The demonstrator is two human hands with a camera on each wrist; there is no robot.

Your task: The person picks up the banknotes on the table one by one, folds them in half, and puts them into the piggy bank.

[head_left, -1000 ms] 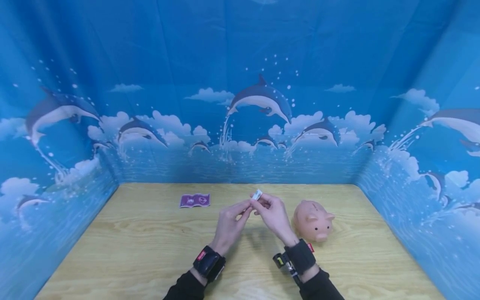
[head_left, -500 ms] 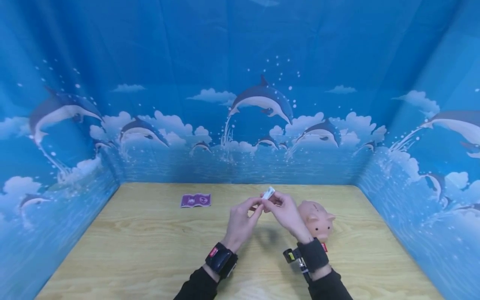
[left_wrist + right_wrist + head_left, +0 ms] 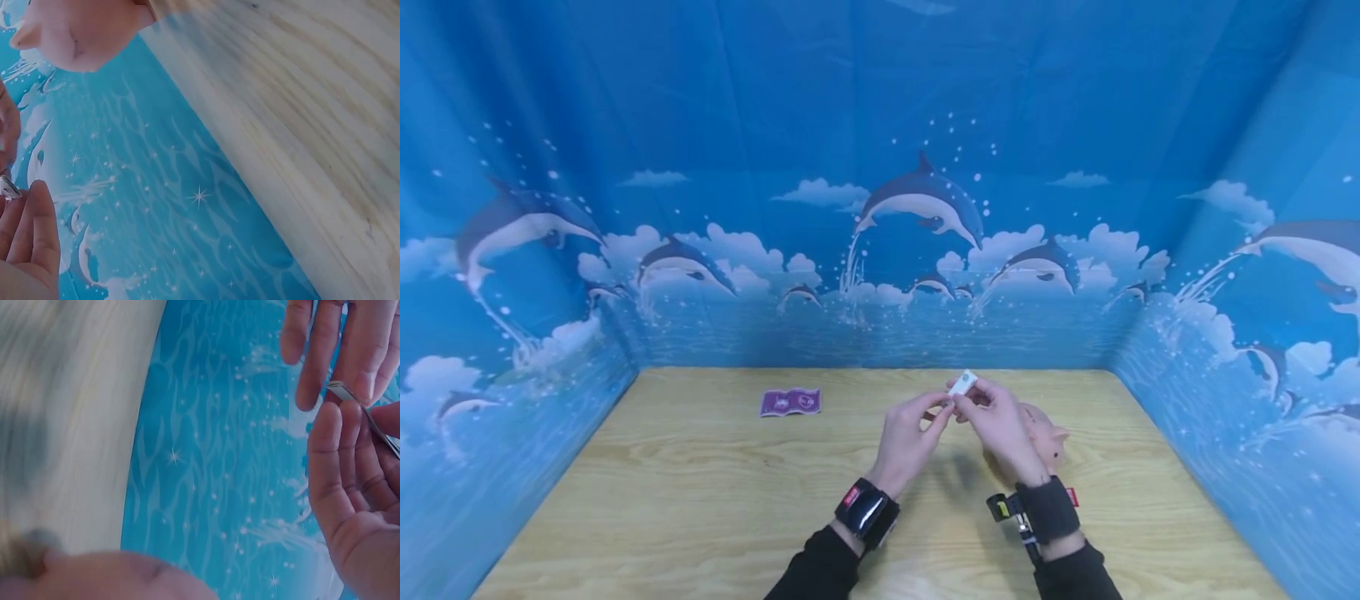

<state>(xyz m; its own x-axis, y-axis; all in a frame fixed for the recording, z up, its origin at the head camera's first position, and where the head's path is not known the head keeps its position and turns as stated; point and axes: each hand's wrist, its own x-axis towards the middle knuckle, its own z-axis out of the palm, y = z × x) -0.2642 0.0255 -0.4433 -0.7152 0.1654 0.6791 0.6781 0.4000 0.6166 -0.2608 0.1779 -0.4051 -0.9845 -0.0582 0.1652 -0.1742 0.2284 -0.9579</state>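
A small folded paper note (image 3: 962, 383), pale with a small printed mark, is held up between both hands above the table. My left hand (image 3: 906, 437) pinches its near left end between thumb and fingers. With thumb and curled fingers my right hand (image 3: 1003, 425) grips the other side. The right wrist view shows the layered edge of the folded note (image 3: 340, 391) between the fingers of the two hands. Behind my right hand sits a pink piggy bank (image 3: 1041, 433), partly covered by that hand; its coin slot (image 3: 76, 44) shows in the left wrist view.
A purple printed note (image 3: 791, 402) with wavy creases lies flat at the back left of the wooden table (image 3: 700, 483). A blue curtain (image 3: 775, 108) with dolphins encloses the table's back and both sides.
Both hands have moved to the right together with the folded note, nearer the piggy bank. My right hand now covers more of the bank. The purple note stays where it was.
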